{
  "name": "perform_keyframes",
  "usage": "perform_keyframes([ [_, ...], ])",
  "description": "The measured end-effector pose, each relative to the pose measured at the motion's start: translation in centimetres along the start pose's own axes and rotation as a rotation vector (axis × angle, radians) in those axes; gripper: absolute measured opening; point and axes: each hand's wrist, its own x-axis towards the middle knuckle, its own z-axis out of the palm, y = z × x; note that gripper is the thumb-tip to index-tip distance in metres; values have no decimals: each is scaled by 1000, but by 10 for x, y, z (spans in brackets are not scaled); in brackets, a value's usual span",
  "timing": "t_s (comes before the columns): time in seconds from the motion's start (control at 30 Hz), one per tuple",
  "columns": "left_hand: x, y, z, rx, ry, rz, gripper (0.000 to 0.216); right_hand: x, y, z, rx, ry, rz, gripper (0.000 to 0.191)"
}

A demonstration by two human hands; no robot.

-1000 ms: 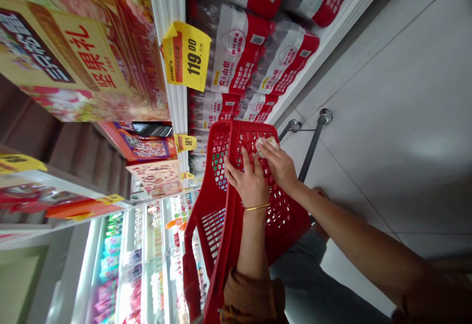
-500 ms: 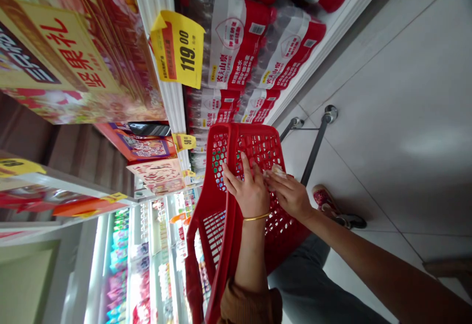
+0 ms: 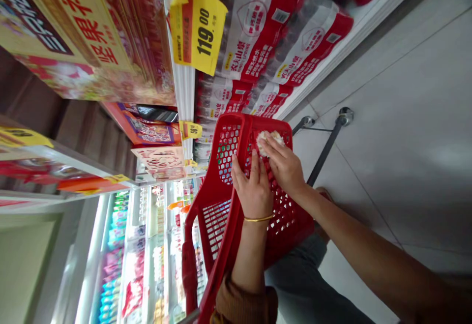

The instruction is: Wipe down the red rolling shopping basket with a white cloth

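Note:
A red plastic shopping cart [image 3: 236, 201] with a perforated basket fills the middle of the sideways-turned view. My left hand [image 3: 254, 193], with a gold bangle at its wrist, lies on the basket's rim. Its fingers are stretched and spread, and nothing shows in them. Beside it, my right hand [image 3: 285, 166] presses a crumpled white cloth [image 3: 263, 141] against the perforated side of the basket. The fingers lie over the cloth and hide part of it; whether it is fabric or paper I cannot tell.
Shrink-wrapped bottled water packs [image 3: 254, 29] line the low shelf, with a yellow price tag [image 3: 199, 29] on its edge. Boxed goods [image 3: 88, 29] stand above. Grey cart legs [image 3: 324, 149] with casters rest on the tiled floor [image 3: 398, 157]. Lit shelves [image 3: 147, 255] lie beyond.
My right hand has moved up the picture along the basket side with the cloth, which now shows more. My left hand stays on the rim. The view has shifted slightly.

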Motion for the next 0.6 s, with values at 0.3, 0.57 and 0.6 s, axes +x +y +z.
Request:
perform_keyframes([
  [0.3,-2,-9,-3,10,-21,25,36,-46,-6,0,-8,-86,-35,53],
  [0.57,-5,-22,-3,14,-38,53,31,-74,-11,-2,-17,-51,-109,48],
  [0.6,-5,-24,-3,6,-44,57,32,-75,-12,-3,-8,-39,-117,45],
])
